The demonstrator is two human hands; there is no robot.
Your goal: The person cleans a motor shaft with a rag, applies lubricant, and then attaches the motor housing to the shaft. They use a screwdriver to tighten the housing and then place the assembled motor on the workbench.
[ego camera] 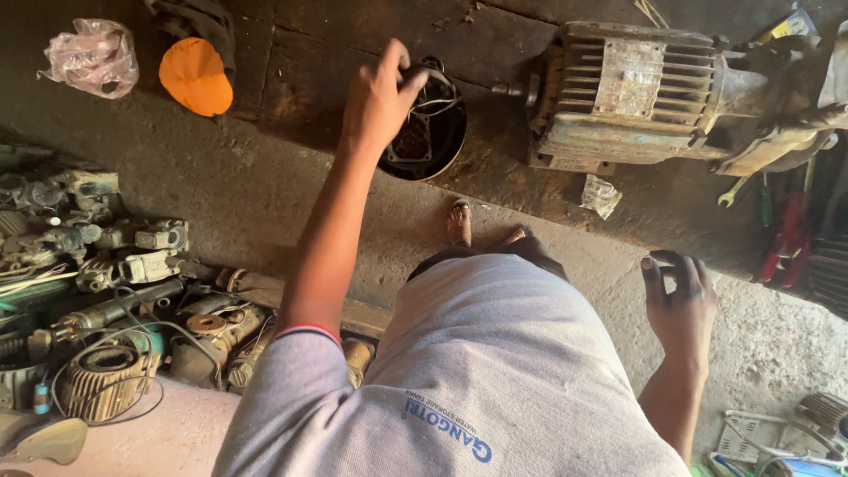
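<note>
One hand, the left (378, 93), already grips the rim of the round motor cover (430, 124) on the desk (291, 71), not yet lifted, while the right (678, 296) hangs open and empty

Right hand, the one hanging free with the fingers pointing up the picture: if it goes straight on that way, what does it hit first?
Probably the edge of the dark raised slab, ahead of the right hand; depth is unclear.

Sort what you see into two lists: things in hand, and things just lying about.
In hand:
left hand gripping the round black motor housing
right hand, holding nothing

Lying about:
large ribbed motor
orange cap
plastic bag
heap of old motor parts
spanner
</note>
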